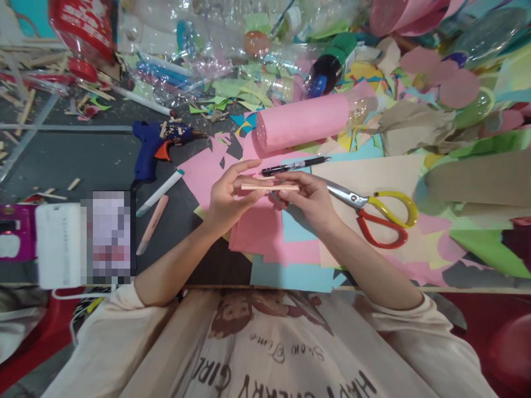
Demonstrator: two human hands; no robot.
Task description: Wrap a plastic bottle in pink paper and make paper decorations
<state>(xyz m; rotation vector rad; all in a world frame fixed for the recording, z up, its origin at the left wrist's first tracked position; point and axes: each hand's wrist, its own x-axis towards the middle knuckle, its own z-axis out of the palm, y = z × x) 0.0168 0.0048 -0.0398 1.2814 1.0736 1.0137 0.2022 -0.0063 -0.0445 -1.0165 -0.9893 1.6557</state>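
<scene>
Between my two hands are short pale wooden sticks, held level above pink paper. My left hand pinches their left end between thumb and fingers, its index finger stretched out above. At the other end, my right hand grips with thumb and fingertips. Just beyond the hands lies a black pen. Scissors with one yellow and one red handle rest to the right, their blade tips hidden behind my right hand. A pink paper-wrapped bottle lies on its side farther back.
A blue glue gun lies at left, near a marker and a pink pen-like stick. A phone sits at the front left edge. Plastic bottles, paper scraps and a dark green bottle crowd the back.
</scene>
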